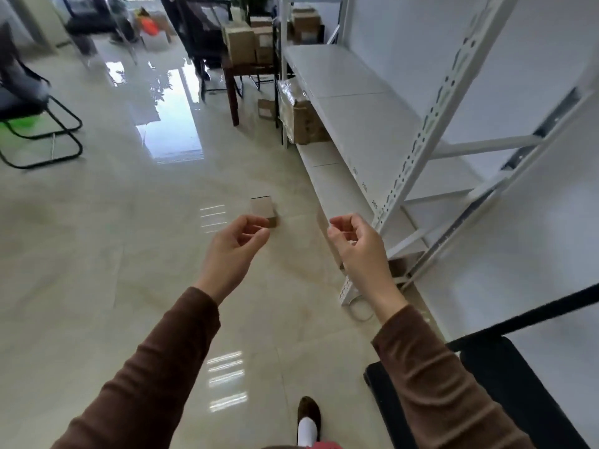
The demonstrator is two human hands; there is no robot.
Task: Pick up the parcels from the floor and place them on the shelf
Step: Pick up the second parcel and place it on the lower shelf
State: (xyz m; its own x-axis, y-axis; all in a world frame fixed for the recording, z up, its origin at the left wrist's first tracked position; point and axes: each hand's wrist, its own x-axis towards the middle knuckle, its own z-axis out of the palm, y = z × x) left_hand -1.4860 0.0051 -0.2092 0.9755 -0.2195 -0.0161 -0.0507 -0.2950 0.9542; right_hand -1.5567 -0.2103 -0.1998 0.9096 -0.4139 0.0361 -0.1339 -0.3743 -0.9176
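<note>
Your left hand [235, 241] and right hand [355, 241] both hang out in front of you with fingers loosely curled and nothing in them. The small brown cardboard parcel [264, 210] sits on the glossy cream tiled floor [129, 254] ahead of you, its near corner partly covered in the view by your left fingertips, though the hand looks to be well above it rather than touching. The white metal shelf unit [366, 124] runs along your right, its boards bare in the stretch nearest you.

The step in hand appears to be the approach to that parcel. Walk up until it lies at your feet, then bend at the knees rather than reaching from far off; the tiles look slick and reflective, so plant your feet before you lower. The box looks small and light enough for one hand, but spreading your fingers across two opposite sides gives a surer hold than pinching a corner. Mind the perforated white upright [418, 137] close by your right hand as you rise and turn toward the shelf, and set the parcel flat, well back from the board's edge.
</note>
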